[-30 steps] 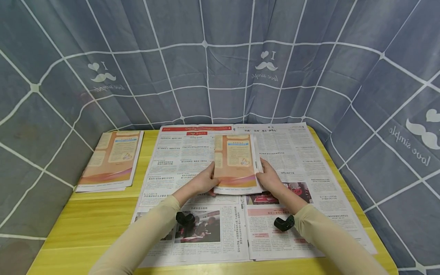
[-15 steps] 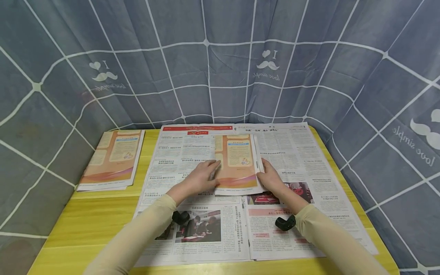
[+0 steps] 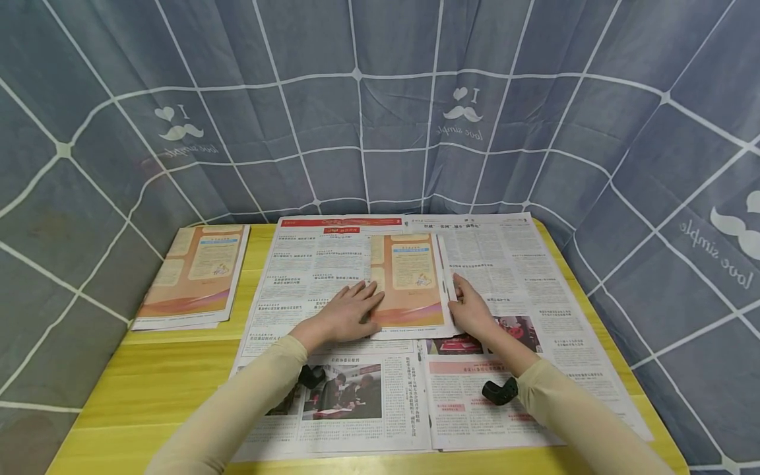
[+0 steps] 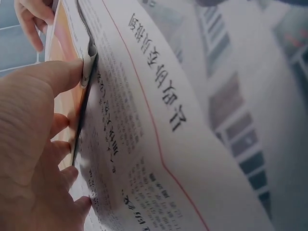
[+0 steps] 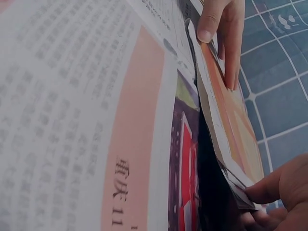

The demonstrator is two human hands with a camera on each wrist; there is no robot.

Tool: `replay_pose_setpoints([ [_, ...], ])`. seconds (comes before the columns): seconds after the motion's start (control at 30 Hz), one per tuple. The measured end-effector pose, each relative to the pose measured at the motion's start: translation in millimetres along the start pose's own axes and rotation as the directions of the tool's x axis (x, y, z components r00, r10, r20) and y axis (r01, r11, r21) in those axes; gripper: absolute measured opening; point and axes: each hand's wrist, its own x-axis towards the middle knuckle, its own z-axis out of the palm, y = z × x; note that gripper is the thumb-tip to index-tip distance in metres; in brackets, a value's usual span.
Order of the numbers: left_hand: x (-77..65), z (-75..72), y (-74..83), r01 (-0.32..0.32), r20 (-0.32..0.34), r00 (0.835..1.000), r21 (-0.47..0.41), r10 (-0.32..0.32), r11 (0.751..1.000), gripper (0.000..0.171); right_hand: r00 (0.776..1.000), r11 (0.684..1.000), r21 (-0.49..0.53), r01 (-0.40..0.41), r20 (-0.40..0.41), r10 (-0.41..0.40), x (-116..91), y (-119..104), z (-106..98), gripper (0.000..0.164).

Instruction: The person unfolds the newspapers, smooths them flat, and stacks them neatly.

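Note:
A folded newspaper [image 3: 410, 284] with an orange printed face lies on spread newspaper sheets [image 3: 315, 297]. My left hand [image 3: 347, 313] rests over its left edge, fingers spread; the left wrist view puts the thumb at the near corner of the fold. At the opposite edge, my right hand [image 3: 472, 307] pinches the layered pages. The right thumb [image 5: 267, 187] lies on top there, and fingers curl under the raised edge, with a dark gap beneath it.
Another folded newspaper [image 3: 190, 277] with the same orange face lies at the left on the yellow wooden table [image 3: 160, 369]. A grey checked curtain [image 3: 392, 132] encloses the table at the back and sides.
My left hand has gone from gripping the left edge to lying on it with fingers spread. The right hand keeps its hold and has shifted slightly right.

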Motion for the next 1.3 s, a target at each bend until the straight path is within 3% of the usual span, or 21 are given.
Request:
replay_pose_setpoints([
  [0.3, -0.1, 1.0, -0.8, 0.008, 0.031, 1.000, 0.003, -0.008, 1.000, 0.076, 0.994, 0.983, -0.172, 0.071, -0.070, -0.084, -7, 5, -5, 0.057],
  [0.5, 0.7, 2.8, -2.4, 0.007, 0.036, 0.999, 0.017, -0.008, 1.000, 0.077, 0.991, 0.975, -0.190, 0.111, -0.048, -0.123, -15, 5, -4, 0.048],
  [0.7, 0.4, 3.0, -1.7, 0.000, 0.022, 1.000, 0.020, -0.001, 1.000, 0.076, 1.000, 1.000, 0.006, 0.021, 0.020, -0.021, -18, 3, 2, 0.068],
  [0.83, -0.3, 1.8, -0.8, 0.006, 0.024, 1.000, 0.030, -0.007, 1.000, 0.076, 0.996, 0.983, 0.167, -0.079, 0.058, 0.070, -19, 0, 5, 0.082],
  [0.93, -0.5, 1.6, -0.2, 0.005, 0.025, 1.000, 0.037, -0.006, 0.999, 0.077, 0.991, 0.969, 0.215, -0.120, 0.081, 0.105, -20, -1, 7, 0.086],
  [1.17, 0.1, 2.0, -1.2, 0.001, 0.024, 1.000, 0.040, -0.002, 0.999, 0.077, 0.983, 0.941, 0.309, -0.135, 0.158, 0.089, -29, -2, 11, 0.081],
  [1.3, 0.9, 2.4, -2.2, 0.007, 0.031, 0.999, 0.032, -0.008, 0.999, 0.077, 0.985, 0.937, 0.329, -0.119, 0.156, 0.071, -35, -3, 13, 0.082],
])
